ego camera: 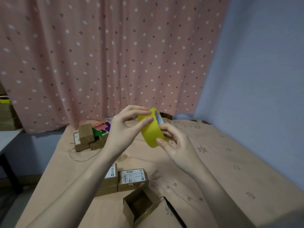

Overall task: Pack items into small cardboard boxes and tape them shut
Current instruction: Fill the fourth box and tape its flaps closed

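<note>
i see a bed [213,162] in a tan flowered sheet. an open box [141,206] lies at six o'clock, a black pen [175,213] beside it, labelled boxes [125,178] just beyond, more boxes [88,137] at ten o'clock.

On the beige flower-patterned bedsheet [213,162], the open empty brown cardboard box [141,206] sits at 6 o'clock, the slim black pen [175,213] just right of it; two labelled sealed cardboard boxes [131,179] lie behind; a pile of small cardboard boxes [87,139] at 10 o'clock; the yellow tape roll [150,129] raised at centre
</note>
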Available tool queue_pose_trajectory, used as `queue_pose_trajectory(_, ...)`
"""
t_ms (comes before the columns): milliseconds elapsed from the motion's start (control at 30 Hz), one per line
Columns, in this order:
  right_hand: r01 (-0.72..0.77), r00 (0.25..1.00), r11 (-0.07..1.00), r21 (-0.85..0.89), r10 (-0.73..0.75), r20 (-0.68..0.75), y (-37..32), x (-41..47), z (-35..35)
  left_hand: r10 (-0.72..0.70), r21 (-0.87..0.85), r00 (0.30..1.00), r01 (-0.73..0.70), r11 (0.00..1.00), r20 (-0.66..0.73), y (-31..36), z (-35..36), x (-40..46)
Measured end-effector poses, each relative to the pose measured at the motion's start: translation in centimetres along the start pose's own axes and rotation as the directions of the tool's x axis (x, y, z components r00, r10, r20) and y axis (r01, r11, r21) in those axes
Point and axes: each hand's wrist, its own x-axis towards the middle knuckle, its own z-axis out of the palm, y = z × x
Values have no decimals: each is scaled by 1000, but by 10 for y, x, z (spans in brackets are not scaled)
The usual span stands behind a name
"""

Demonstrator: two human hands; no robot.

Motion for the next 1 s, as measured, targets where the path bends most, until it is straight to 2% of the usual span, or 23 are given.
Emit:
queue_pose_trajectory(133,-2,1000,999,-50,1,-21,-7,-7,-4,-45,-121,998,41,992,-33,7,6,3)
queue_pose_trajectory(300,4,999,993,-117,-8,-37,-15,-15,-14,-33,-81,999,31,996,-23,14,11,4)
queue_pose_trajectory(400,1,999,989,-151,-9,-49,-18,-20,-18,-7,26,998,9,1000,-56,19,17,1)
queue_pose_trajectory(467,0,998,987,-163,-10,-60,-20,-23,-19,74,165,994,-61,984,-75,24,22,-1)
queue_pose_trajectory(533,-7,998,986,-168,-4,-64,-20,-24,-19,149,326,988,-128,937,-41,28,28,-2)
queue_pose_trajectory(600,-22,998,985,-169,11,-67,-21,-26,-19,161,428,987,-153,891,16,32,31,-2)
queue_pose_trajectory(733,-29,998,983,-182,18,-64,-21,-31,-16,95,458,993,-119,881,76,34,32,-2)
queue_pose_trajectory(867,-47,998,974,-220,36,-51,-19,-32,-16,-72,385,996,45,922,56,30,30,3)
queue_pose_trajectory(1000,-24,1000,982,-188,27,14,-17,-38,-21,-196,339,981,183,923,4,21,20,14)
